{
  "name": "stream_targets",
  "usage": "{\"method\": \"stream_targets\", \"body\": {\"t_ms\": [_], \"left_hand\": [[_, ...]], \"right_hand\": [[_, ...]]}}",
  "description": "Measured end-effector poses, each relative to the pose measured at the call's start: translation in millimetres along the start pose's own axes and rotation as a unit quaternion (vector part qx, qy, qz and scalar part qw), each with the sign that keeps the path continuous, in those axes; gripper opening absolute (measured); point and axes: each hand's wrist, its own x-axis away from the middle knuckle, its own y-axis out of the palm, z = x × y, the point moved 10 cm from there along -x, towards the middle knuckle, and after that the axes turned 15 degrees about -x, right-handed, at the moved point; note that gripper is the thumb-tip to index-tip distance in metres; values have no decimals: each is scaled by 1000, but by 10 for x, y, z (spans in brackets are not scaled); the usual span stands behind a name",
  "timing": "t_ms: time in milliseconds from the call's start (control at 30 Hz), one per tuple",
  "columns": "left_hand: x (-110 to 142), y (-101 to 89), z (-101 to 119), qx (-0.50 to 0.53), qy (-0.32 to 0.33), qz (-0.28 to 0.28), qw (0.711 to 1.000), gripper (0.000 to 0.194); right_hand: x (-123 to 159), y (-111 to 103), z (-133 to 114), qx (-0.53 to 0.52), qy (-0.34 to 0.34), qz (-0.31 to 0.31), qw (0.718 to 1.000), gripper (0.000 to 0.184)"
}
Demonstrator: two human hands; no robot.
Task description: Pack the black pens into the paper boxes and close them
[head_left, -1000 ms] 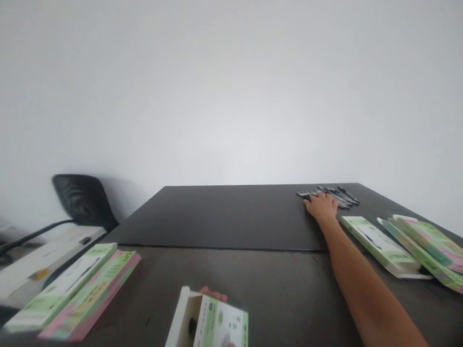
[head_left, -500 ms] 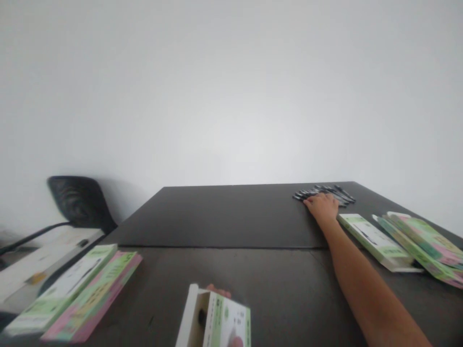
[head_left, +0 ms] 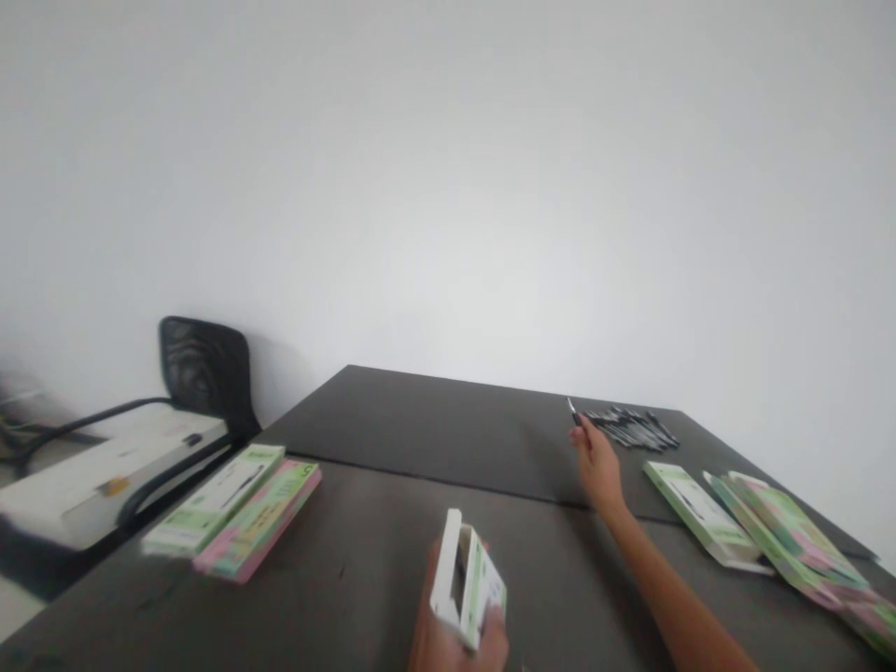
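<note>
My right hand (head_left: pixel 596 459) pinches a pen (head_left: pixel 573 411) with a dark body and a pale tip, raised off the table and pointing up and away. Just beyond that hand lies a loose pile of pens (head_left: pixel 637 429). At the bottom middle, my left hand (head_left: pixel 448 649) grips a white and green pen box (head_left: pixel 483 583), thumb on its printed face. The box's end flap stands up and its opening faces me; something dark shows inside, too blurred to name.
On the left lie a green and white box (head_left: pixel 217 499) and a pink and green box (head_left: pixel 262 523). More boxes (head_left: pixel 707 518) and overlapping colourful cartons (head_left: pixel 805 541) lie on the right of the dark table (head_left: pixel 434 420). A black chair (head_left: pixel 210 373) holds a large white box (head_left: pixel 112 476).
My right hand has come back from the pile, lifting a pen. The left hand's box has come further into view. The whole view has shifted and tilted.
</note>
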Motion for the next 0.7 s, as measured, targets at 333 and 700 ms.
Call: {"method": "stream_targets", "body": {"t_ms": [333,700], "left_hand": [[-109,120,107,78,-18,-136,987,49],[31,269,245,54,4,-227,972,38]], "right_hand": [[1110,-459,-1472,-244,11,96,965,40],[1693,-462,-2465,-354,-6,39,934,22]]}}
